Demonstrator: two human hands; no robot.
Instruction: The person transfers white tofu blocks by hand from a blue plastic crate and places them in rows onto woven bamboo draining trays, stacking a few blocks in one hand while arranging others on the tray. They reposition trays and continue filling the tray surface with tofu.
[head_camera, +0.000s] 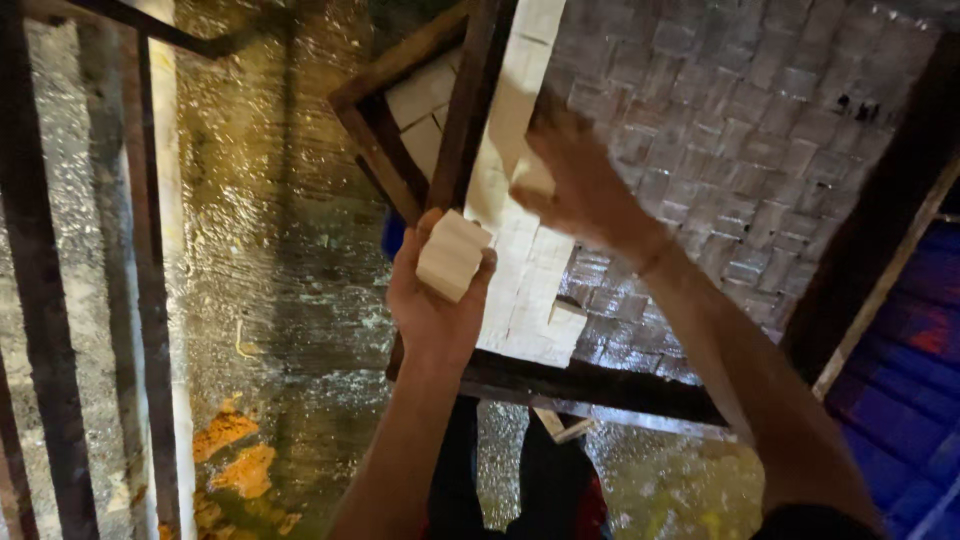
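My left hand (432, 300) grips a pale cream rectangular block (453, 255), holding it up beside a wooden frame. My right hand (580, 180) reaches further in and pinches another pale block (530, 175) at the row of cream blocks (520, 280) lying along the frame's inner bar. The dark wooden frame (590, 385) rests on a surface covered with many small grey-brown blocks (740, 130) set in rows. A second, smaller wooden frame (375, 130) with pale blocks inside it sits at the top centre.
Wet, shiny ground (280, 250) with orange patches (235, 450) lies to the left. Dark metal bars (45, 300) and a pale pipe (170, 300) stand at far left. A blue ridged crate (910, 390) is at the right. My legs (520, 480) show below.
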